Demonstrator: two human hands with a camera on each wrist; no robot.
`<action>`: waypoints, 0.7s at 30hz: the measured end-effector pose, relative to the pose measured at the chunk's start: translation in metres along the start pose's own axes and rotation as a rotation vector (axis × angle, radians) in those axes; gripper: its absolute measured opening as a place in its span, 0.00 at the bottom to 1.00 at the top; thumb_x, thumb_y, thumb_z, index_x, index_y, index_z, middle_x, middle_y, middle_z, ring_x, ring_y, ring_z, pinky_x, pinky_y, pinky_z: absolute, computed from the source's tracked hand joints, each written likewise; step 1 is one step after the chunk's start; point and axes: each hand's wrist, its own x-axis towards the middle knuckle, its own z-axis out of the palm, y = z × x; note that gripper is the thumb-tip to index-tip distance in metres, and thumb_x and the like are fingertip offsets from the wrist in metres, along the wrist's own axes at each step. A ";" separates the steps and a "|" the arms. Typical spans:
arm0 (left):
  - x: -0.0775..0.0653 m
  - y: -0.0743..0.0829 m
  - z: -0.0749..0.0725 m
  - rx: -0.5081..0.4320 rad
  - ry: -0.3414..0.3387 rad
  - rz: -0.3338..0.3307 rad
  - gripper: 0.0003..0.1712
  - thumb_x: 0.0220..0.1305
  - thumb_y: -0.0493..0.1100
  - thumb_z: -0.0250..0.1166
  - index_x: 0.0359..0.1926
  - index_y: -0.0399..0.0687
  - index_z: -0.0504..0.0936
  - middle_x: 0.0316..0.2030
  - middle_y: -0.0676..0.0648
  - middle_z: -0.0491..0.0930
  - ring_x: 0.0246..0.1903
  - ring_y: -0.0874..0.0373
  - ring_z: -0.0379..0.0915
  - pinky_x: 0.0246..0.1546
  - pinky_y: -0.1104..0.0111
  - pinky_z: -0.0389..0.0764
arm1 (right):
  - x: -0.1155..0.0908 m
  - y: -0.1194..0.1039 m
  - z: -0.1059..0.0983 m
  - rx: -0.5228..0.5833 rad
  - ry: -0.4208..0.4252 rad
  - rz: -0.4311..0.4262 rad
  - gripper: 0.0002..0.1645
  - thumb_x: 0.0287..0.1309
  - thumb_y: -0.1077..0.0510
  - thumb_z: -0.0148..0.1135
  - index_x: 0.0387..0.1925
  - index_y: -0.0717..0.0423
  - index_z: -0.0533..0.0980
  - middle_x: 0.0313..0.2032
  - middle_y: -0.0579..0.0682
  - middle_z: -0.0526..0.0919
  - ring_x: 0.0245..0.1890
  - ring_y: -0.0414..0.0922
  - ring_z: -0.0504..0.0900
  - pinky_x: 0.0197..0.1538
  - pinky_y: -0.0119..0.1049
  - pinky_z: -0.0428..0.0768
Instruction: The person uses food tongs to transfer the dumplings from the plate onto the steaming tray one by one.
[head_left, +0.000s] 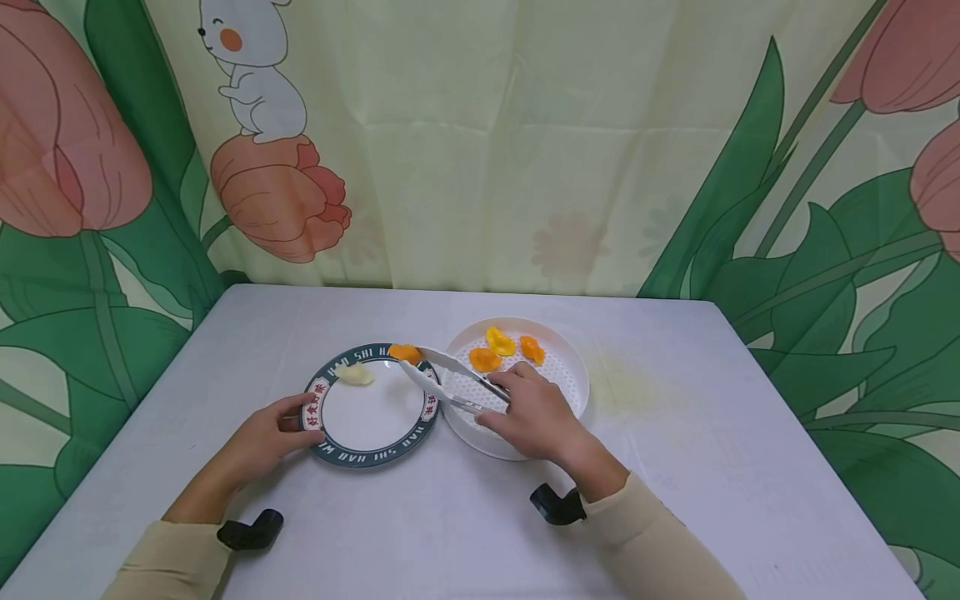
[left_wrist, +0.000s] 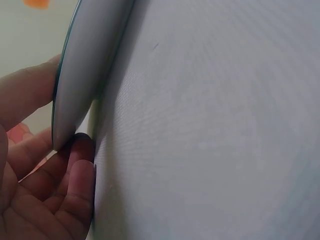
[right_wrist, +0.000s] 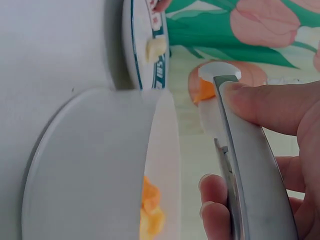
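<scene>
My left hand (head_left: 258, 446) pinches the left rim of a white plate (head_left: 371, 421) with a dark green lettered border. In the left wrist view, fingers (left_wrist: 80, 175) reach the underside of the plate (left_wrist: 82, 75). On the plate, near its upper left rim, lies a pale yellow piece (head_left: 356, 374). My right hand (head_left: 536, 417) grips metal tongs (right_wrist: 250, 160) with white tips, thumb on one arm and fingers on the other. An orange, crumpled-looking piece (head_left: 405, 353) is held between the tips, over the plate's far rim.
Right beside the plate stands a round white perforated tray (head_left: 576, 379), partly hidden by the right hand. Two orange pieces and a yellow piece (head_left: 500, 341) lie in it. Both stand on a white-covered table (head_left: 450, 533), with a printed flower curtain (head_left: 480, 167) behind.
</scene>
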 end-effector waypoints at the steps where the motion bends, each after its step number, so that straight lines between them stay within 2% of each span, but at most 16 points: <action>1: 0.000 0.000 0.000 0.000 0.000 0.002 0.51 0.61 0.56 0.72 0.74 0.35 0.59 0.60 0.27 0.70 0.58 0.34 0.67 0.55 0.45 0.76 | -0.001 0.003 -0.001 -0.005 0.004 0.010 0.35 0.54 0.45 0.73 0.61 0.55 0.78 0.47 0.51 0.77 0.39 0.44 0.73 0.37 0.36 0.73; 6: 0.000 0.000 0.000 0.008 0.001 0.007 0.51 0.61 0.55 0.72 0.74 0.35 0.59 0.60 0.27 0.70 0.58 0.34 0.67 0.55 0.44 0.76 | -0.006 0.018 -0.006 -0.027 0.024 0.044 0.35 0.55 0.45 0.72 0.61 0.58 0.78 0.48 0.52 0.77 0.41 0.45 0.74 0.39 0.36 0.74; 15: 0.001 0.001 0.000 0.024 0.003 0.004 0.50 0.62 0.55 0.72 0.74 0.35 0.59 0.58 0.27 0.71 0.56 0.35 0.68 0.54 0.45 0.76 | -0.013 0.042 -0.009 -0.031 0.029 0.132 0.36 0.56 0.45 0.70 0.61 0.61 0.76 0.47 0.54 0.76 0.38 0.46 0.73 0.35 0.37 0.72; 21: 0.000 0.001 0.000 0.019 0.001 0.004 0.50 0.62 0.55 0.72 0.74 0.35 0.59 0.58 0.27 0.71 0.56 0.35 0.68 0.54 0.45 0.77 | -0.012 0.049 -0.007 -0.055 0.008 0.174 0.37 0.56 0.45 0.71 0.63 0.61 0.75 0.48 0.55 0.75 0.39 0.47 0.73 0.36 0.37 0.74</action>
